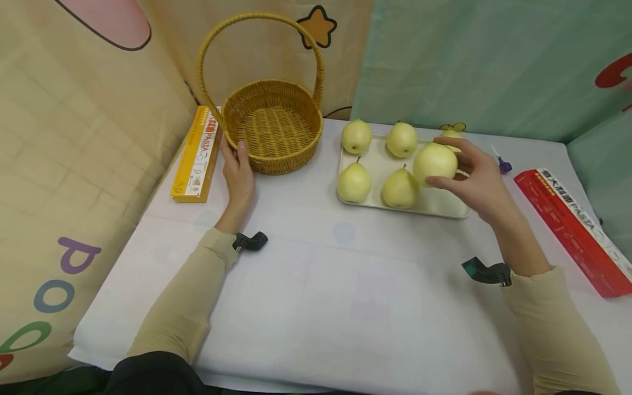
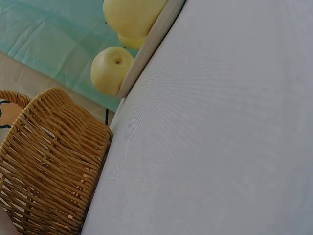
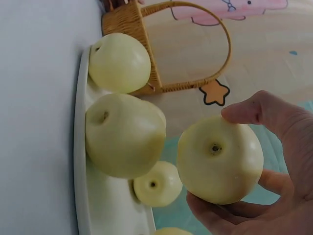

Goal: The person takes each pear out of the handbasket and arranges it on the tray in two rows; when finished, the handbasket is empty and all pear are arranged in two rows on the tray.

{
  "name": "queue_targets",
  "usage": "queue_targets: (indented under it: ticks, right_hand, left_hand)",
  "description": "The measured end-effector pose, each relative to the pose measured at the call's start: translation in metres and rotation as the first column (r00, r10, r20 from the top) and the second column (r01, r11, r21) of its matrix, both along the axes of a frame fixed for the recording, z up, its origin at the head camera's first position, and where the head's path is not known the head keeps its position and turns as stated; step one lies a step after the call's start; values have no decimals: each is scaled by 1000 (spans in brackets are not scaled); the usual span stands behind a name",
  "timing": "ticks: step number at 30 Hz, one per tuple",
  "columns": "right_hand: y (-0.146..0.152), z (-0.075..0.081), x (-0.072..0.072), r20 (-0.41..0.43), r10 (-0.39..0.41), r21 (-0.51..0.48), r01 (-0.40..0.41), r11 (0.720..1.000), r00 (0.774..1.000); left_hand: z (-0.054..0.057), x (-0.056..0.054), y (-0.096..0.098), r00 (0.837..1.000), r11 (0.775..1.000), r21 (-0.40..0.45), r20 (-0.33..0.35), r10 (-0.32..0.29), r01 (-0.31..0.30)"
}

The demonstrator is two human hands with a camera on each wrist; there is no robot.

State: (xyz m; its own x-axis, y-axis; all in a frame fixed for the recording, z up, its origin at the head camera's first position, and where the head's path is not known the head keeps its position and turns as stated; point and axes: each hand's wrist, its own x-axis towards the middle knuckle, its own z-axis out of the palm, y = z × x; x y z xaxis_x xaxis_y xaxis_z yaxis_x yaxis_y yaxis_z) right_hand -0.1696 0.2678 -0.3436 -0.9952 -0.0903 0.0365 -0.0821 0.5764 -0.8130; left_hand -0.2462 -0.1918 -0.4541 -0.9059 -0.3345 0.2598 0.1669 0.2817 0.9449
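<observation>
In the head view my right hand [image 1: 476,175] holds a pale yellow-green pear [image 1: 434,164] above the right part of a white tray [image 1: 439,206]. Thumb and fingers spread round its sides; the right wrist view shows the pear [image 3: 220,161] with its dimpled end facing the camera. Several more pears [image 1: 354,182] sit on the tray, one partly hidden behind the held pear and hand. At the left, my left hand [image 1: 238,178] grips the near left side of a woven basket [image 1: 283,162] with a tall hoop handle. No fruit lies in the basket.
A yellow pasta box [image 1: 190,159] lies left of the basket, close to my left hand. Toward the right edge lies a red pasta box [image 1: 573,236], with a small purple item [image 1: 503,165] behind it. Printed curtains [image 1: 474,66] stand behind the white-covered table [image 1: 336,285].
</observation>
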Motion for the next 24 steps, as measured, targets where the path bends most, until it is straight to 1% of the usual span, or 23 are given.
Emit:
queue_targets:
  ticks: [4,8,10,14,17,20,24]
  right_hand:
    - [16,-7,8,31,-39,74,37,997,999]
    - [32,-20,16,55,-84,172,73,982,995]
    - [38,-27,19,59,-94,217,79,973,994]
    - [43,-42,21,70,-88,270,66,961,994]
    - [45,-49,19,82,-83,284,57,957,993]
    - [46,-52,18,75,-88,290,63,955,993]
    - [47,-54,18,33,-96,290,82,953,995]
  left_hand:
    - [1,0,-1,1000,1000,5,-16,-6,6]
    - [1,1,-1,1000,1000,-6,-10,-3,3]
    - [1,1,0,1000,1000,-10,-7,-3,3]
    - [2,-1,0,1000,1000,-6,2,2,-2]
    - [2,-1,-1,1000,1000,10,8,3,-3]
    - [2,0,-1,1000,1000,17,10,0,0]
    - [2,1,0,1000,1000,0,9,2,-2]
